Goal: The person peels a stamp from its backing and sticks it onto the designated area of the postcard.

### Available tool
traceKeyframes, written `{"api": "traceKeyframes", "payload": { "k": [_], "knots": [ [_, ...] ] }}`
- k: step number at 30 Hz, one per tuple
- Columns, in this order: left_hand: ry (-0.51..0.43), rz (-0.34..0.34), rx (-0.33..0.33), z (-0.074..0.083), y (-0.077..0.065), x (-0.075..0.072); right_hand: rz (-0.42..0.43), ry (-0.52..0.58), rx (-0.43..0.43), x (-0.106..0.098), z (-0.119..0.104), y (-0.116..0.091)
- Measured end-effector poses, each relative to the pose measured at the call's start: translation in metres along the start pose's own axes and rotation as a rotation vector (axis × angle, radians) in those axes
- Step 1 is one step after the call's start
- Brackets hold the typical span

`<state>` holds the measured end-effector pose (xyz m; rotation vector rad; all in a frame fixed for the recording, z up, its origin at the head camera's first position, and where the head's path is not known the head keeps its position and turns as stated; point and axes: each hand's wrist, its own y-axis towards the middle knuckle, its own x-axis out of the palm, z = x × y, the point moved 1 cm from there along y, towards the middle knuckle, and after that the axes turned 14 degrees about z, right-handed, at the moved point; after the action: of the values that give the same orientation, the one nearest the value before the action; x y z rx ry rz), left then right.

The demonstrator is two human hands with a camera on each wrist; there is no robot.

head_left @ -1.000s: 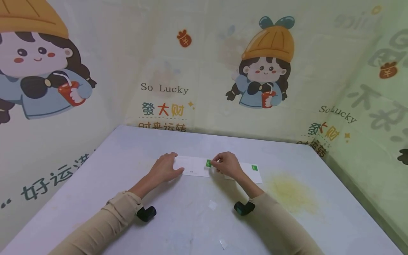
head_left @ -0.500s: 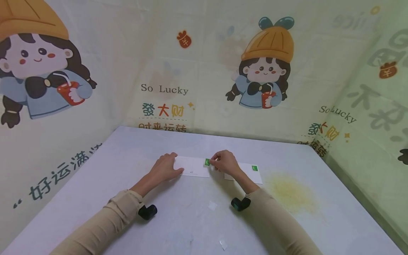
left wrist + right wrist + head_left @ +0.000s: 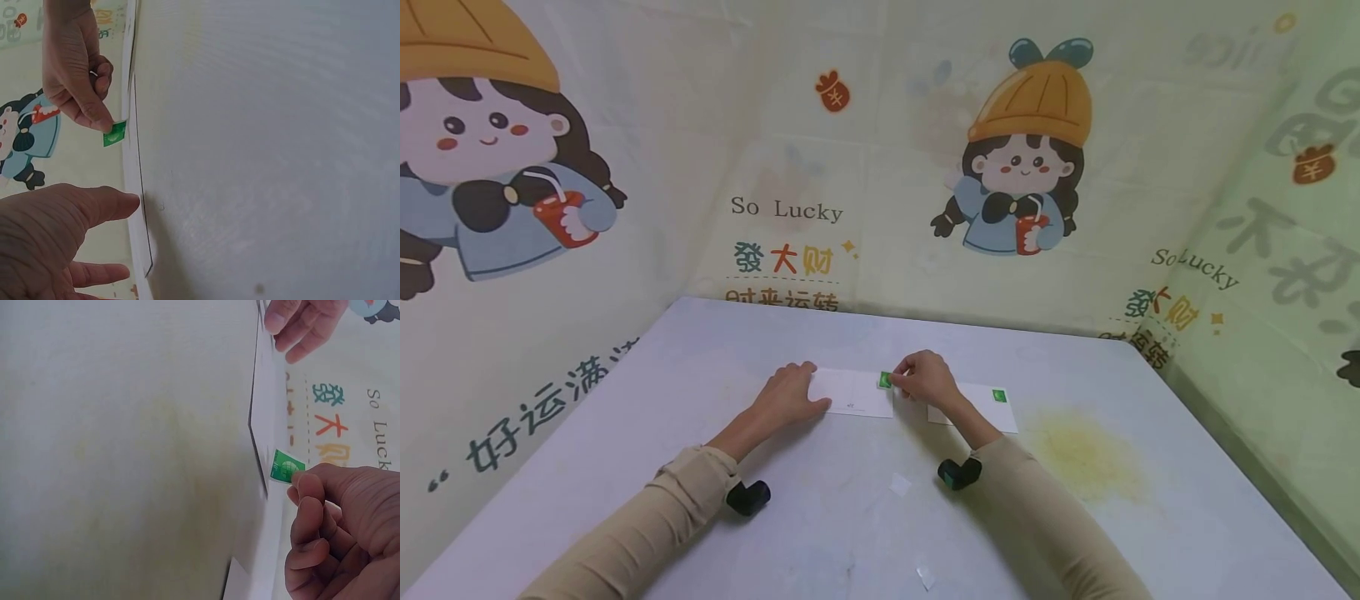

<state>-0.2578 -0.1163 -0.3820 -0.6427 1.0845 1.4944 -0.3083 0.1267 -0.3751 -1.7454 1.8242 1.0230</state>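
A white envelope (image 3: pixel 854 392) lies on the table in the head view. My left hand (image 3: pixel 786 398) rests at its left end, thumb at the near edge and fingers extended toward the far one. Between thumb and forefinger, my right hand (image 3: pixel 927 382) pinches a small green postage stamp (image 3: pixel 884 380) over the envelope's upper right corner. The right wrist view shows the stamp's (image 3: pixel 286 467) white border and round pale design, with the other fingers curled beneath. In the left wrist view, the left hand (image 3: pixel 56 231) has its thumb and fingers spread.
Right of the first envelope lies a second white envelope (image 3: pixel 973 408), partly behind the right forearm, with a green stamp (image 3: pixel 999 396) at its upper right corner. Small pale scraps (image 3: pixel 900 483) lie nearer on the table (image 3: pixel 820 533). A yellow stain (image 3: pixel 1090 450) marks its right side.
My right hand has shifted slightly left and away from me, carrying the stamp further over the envelope's corner. The left hand stays at its end.
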Motion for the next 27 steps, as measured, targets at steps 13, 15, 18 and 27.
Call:
{"api": "traceKeyframes", "payload": {
  "k": [13,15,18,27],
  "knots": [
    [0.037,-0.010,-0.009,-0.001,-0.001,0.000,0.001,-0.036,0.004,0.005,0.002,0.003],
    [0.037,-0.012,-0.010,-0.001,-0.001,0.000,0.001,-0.050,0.006,0.006,0.001,0.003],
    [0.039,-0.016,-0.007,0.000,-0.001,0.000,0.003,-0.080,0.004,0.007,0.000,0.003],
    [0.040,-0.026,-0.004,-0.001,-0.001,0.000,0.025,-0.137,-0.029,0.012,0.002,0.005]
  ]
}}
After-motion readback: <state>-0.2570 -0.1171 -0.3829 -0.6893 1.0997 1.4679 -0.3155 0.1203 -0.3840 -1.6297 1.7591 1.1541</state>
